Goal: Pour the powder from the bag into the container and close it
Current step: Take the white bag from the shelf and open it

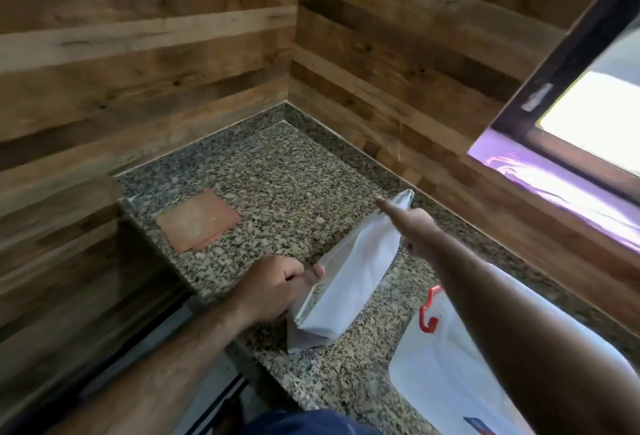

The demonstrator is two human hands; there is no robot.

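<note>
On granite counter | your left hand gripped white bag low | right hand pinched its top.

We see a worktop of speckled granite, polished smooth with a faint sheen. The walls are rough-grained wooden planks, matt brown. The bag looks like thin clear plastic, glossy at its edges, with matt white powder inside. A pinkish cloth lies flat and dull. The shopping bag is smooth white plastic.
</note>
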